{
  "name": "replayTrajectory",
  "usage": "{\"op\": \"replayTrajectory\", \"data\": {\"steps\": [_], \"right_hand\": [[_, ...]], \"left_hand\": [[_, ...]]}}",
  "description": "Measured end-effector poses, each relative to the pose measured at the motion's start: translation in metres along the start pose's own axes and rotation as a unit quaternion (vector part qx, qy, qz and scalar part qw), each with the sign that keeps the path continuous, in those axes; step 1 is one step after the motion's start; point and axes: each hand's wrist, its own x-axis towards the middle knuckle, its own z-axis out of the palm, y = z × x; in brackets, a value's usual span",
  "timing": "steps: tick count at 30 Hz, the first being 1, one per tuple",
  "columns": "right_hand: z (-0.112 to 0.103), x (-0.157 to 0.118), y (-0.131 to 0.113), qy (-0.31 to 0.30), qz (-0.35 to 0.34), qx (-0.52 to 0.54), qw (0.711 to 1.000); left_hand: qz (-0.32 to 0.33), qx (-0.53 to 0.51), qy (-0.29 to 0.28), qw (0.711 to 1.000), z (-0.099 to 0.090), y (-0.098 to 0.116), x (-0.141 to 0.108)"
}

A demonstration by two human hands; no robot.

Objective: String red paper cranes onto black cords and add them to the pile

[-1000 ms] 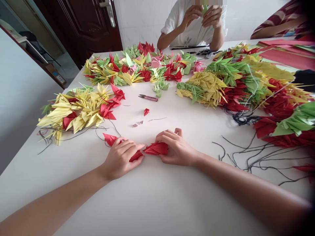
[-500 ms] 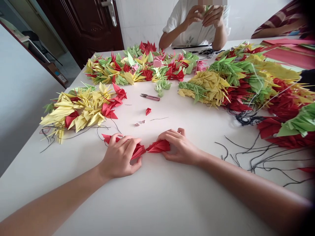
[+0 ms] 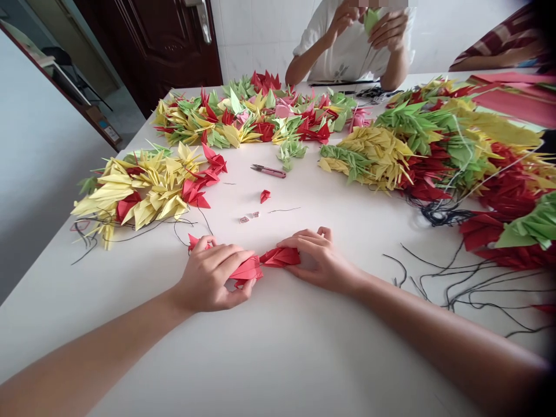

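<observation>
Head view: a red paper crane (image 3: 247, 271) is gripped closely in the left hand (image 3: 211, 275), above the white table (image 3: 130, 347). A second red crane (image 3: 280, 257) is held under the half-curled right hand (image 3: 319, 260), just beside it. Heaped paper cranes (image 3: 147, 191) and snips (image 3: 268, 171) are placed on the table beyond both hands.

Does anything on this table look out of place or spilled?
Loose black threads sprawl untidily across the white table on the right, and a lone red paper scrap lies apart from the origami cranes.
</observation>
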Motion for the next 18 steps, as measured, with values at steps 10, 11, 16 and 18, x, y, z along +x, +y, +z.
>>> {"op": "replayTrajectory", "data": {"steps": [10, 11, 16, 18], "right_hand": [[0.0027, -0.0004, -0.0011, 0.023, -0.019, -0.041, 0.999], [0.0026, -0.0005, -0.0009, 0.025, -0.019, -0.041, 0.999], [0.0015, -0.0002, -0.0012, 0.019, -0.022, -0.033, 0.999], [0.0015, 0.0001, -0.002, 0.019, -0.017, -0.042, 0.999]], "left_hand": [[-0.008, -0.027, -0.002, 1.0, 0.0026, 0.0015, -0.0037], [-0.011, -0.026, -0.003, 1.0, 0.0025, 0.0013, -0.0035], [-0.012, -0.021, -0.006, 1.0, 0.0016, 0.0007, -0.0022], [-0.008, -0.019, -0.006, 1.0, 0.0011, 0.0009, -0.0017]]}}
